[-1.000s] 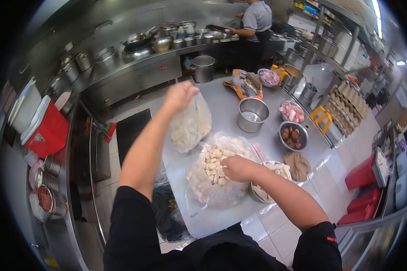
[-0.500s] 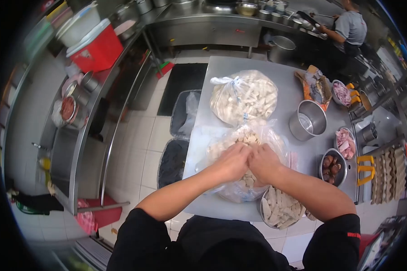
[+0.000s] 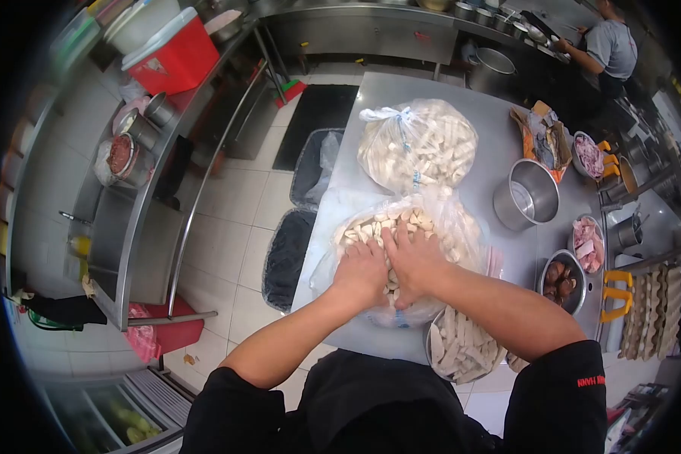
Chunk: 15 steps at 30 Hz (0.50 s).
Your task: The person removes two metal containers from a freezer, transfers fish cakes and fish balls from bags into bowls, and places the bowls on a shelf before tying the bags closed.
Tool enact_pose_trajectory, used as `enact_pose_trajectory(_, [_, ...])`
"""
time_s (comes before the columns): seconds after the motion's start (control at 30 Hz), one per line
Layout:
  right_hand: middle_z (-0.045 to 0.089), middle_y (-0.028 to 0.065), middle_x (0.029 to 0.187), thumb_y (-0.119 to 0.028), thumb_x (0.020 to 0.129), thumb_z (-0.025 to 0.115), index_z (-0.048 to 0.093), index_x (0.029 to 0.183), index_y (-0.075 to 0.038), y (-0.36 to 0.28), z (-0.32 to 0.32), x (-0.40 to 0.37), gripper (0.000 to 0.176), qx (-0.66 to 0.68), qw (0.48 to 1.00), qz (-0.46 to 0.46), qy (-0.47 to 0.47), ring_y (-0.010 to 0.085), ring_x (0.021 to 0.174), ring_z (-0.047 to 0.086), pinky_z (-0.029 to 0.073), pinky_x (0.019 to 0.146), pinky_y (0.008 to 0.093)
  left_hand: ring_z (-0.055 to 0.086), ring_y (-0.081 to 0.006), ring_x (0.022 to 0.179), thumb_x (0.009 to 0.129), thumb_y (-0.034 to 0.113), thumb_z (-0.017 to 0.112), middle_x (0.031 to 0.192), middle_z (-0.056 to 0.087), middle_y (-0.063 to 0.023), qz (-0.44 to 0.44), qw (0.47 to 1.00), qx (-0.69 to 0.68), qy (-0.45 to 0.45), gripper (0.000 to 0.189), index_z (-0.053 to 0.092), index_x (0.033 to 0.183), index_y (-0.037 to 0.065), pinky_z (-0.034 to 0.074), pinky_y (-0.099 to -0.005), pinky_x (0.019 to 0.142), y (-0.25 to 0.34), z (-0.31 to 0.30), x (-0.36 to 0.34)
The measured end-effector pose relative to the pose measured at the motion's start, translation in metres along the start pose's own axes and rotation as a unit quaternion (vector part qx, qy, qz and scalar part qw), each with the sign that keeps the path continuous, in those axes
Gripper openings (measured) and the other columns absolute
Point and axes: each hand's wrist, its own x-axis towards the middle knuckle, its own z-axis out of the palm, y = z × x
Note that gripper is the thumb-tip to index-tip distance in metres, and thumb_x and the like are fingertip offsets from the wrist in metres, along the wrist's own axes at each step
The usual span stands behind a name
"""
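Observation:
An opened clear plastic bag [image 3: 467, 231] full of pale cut pieces [image 3: 367, 229] lies on the steel table. My left hand [image 3: 361, 274] rests on the pieces at the bag's left side, its fingers spread. Beside it, my right hand [image 3: 412, 262] presses on the pieces with fingers apart, the thumb pointing down. Neither hand grips anything that I can see. Behind them sits a tied bag [image 3: 418, 145] of similar pale pieces. A bowl of longer pale strips [image 3: 461, 348] stands near my right forearm.
On the steel table [image 3: 461, 87] to the right are an empty pot [image 3: 526, 195], a bowl of brown items [image 3: 562, 281], a bowl of pink meat [image 3: 587, 244] and an orange package [image 3: 543, 141]. Lined bins [image 3: 289, 261] stand left. A person [image 3: 611, 49] works at the back right.
My hands have parted from their closed position together over the bag and now lie spread on the pieces. The bag's mouth is wider, exposing more of them. The view has shifted slightly.

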Motion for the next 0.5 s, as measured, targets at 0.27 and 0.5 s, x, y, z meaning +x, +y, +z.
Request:
enact_pose_trajectory(0.27, [0.032, 0.0287, 0.148, -0.051, 0.051, 0.088, 0.015, 0.153, -0.001, 0.006, -0.001, 0.002, 0.135, -0.005, 1.0, -0.017, 0.008, 0.0432, 0.126, 0.046, 0.031, 0.109, 0.0492, 0.06, -0.0352, 0.116, 0.056, 0.047, 0.089, 0.122, 0.058, -0.0276, -0.031, 0.988, -0.073, -0.133, 0.116, 0.031, 0.137, -0.011, 0.049, -0.037, 0.097, -0.009, -0.045, 0.006])
enact_pose_trajectory(0.5, [0.032, 0.0278, 0.149, -0.058, 0.05, 0.088, 0.023, 0.15, 0.001, 0.021, 0.007, -0.002, 0.133, 0.051, 0.996, -0.058, 0.048, 0.0415, 0.129, 0.043, 0.03, 0.11, 0.0484, 0.06, -0.0362, 0.116, 0.056, 0.052, 0.087, 0.121, 0.061, -0.0273, -0.024, 0.972, -0.224, -0.065, 0.111, 0.038, 0.136, -0.007, 0.047, -0.0378, 0.099, -0.042, -0.033, 0.034])
